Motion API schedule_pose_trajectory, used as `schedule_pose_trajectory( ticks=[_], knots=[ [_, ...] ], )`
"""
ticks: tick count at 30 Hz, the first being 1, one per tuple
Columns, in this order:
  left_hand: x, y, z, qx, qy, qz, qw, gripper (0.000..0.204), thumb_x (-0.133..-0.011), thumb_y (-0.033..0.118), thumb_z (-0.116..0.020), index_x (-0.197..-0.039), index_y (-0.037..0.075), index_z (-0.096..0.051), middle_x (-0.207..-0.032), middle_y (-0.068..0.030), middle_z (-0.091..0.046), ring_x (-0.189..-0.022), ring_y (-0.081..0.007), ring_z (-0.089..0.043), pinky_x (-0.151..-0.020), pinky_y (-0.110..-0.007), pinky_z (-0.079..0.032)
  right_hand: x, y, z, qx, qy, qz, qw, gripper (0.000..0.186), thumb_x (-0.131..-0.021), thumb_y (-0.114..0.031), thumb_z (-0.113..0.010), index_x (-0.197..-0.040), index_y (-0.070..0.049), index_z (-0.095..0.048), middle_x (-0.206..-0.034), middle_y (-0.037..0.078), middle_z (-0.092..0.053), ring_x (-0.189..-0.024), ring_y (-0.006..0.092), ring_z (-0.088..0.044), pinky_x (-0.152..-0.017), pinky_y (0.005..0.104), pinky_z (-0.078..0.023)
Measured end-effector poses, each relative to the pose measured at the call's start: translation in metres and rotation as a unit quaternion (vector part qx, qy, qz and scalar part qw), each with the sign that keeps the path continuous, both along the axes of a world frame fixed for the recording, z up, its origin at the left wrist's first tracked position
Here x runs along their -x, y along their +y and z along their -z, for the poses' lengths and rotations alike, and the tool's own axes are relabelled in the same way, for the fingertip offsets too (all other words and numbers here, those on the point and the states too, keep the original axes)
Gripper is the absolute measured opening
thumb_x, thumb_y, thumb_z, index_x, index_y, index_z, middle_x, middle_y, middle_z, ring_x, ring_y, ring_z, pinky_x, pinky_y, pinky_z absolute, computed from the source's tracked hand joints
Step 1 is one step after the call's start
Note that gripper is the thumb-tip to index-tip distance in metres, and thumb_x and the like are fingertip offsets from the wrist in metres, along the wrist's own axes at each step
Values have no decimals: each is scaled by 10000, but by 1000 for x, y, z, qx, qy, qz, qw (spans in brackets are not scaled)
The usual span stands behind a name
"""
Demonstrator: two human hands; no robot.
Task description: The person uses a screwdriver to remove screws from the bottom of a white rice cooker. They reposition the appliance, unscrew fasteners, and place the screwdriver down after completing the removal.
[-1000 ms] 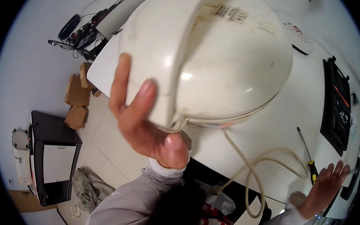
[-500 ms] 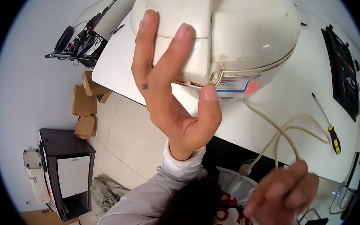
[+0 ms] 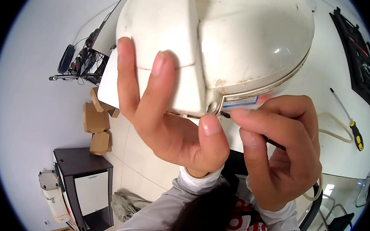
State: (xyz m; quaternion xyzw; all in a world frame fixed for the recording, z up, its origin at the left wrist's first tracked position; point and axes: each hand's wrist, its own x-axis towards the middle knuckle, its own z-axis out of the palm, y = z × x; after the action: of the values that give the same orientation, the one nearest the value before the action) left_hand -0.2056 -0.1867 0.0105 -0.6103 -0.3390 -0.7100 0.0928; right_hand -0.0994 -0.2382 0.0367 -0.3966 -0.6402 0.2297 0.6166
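A cream-white rice cooker (image 3: 251, 43), rounded and grimy along its rim, fills the top middle. My left hand (image 3: 171, 136) grips its front edge: the fingers lie spread on the lid and the thumb presses by the rim, just below a small round hole (image 3: 211, 107). Close beside that thumb, my right hand (image 3: 284, 151) is closed in a pinch on a thin dark tool (image 3: 225, 114). Its tip pokes out near the hole, apart from it as far as I can see. Fingers hide most of the tool, so its kind is unclear.
A yellow-and-black screwdriver (image 3: 355, 135) lies on the white table (image 3: 322, 81) at right, near the pale power cord (image 3: 338, 135). Beyond it sits an open black tool case (image 3: 358, 58). Cardboard boxes (image 3: 96, 118) and a dark cabinet (image 3: 84, 164) stand on the floor at left.
My right hand has risen from low right to the cooker's front rim, the dark tool now showing in its fingers. My left hand stays on the cooker. The whole view has shifted and tilted.
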Motion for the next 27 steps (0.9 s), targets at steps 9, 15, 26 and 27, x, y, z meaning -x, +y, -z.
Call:
schedule_pose_trajectory(
  ticks=[9,15,26,27],
  knots=[
    [-4,6,2,-24,-22,8,999,498,-817,210,-425,-1263,-12,-410,-1376,-223,-326,-1286,-305,-331,-1047,-446,-327,10,7,5,-4,75,-7,997,249,-701,105,-599,-900,-42,-623,-839,93,-547,-686,151,-521,-598,236,-429],
    [-5,4,1,-22,-23,-4,999,467,-828,176,-436,-1258,-6,-411,-1380,-201,-338,-1296,-284,-323,-1068,-447,-303,4,9,2,-10,42,-33,999,270,-693,120,-597,-900,-52,-618,-834,92,-550,-685,152,-526,-593,233,-425],
    [2,4,3,-31,-13,27,999,463,-830,198,-477,-1243,-3,-426,-1374,-209,-342,-1305,-290,-305,-1083,-455,-269,2,11,-2,-21,-3,-15,1000,273,-677,131,-631,-882,-49,-618,-820,98,-578,-650,146,-539,-544,232,-431],
    [2,4,3,-31,-14,20,999,465,-830,201,-481,-1243,-5,-425,-1374,-212,-341,-1303,-293,-308,-1082,-456,-272,0,10,-4,-16,-18,-15,1000,270,-676,130,-638,-878,-48,-617,-819,100,-583,-642,141,-540,-538,227,-431]
  ],
)
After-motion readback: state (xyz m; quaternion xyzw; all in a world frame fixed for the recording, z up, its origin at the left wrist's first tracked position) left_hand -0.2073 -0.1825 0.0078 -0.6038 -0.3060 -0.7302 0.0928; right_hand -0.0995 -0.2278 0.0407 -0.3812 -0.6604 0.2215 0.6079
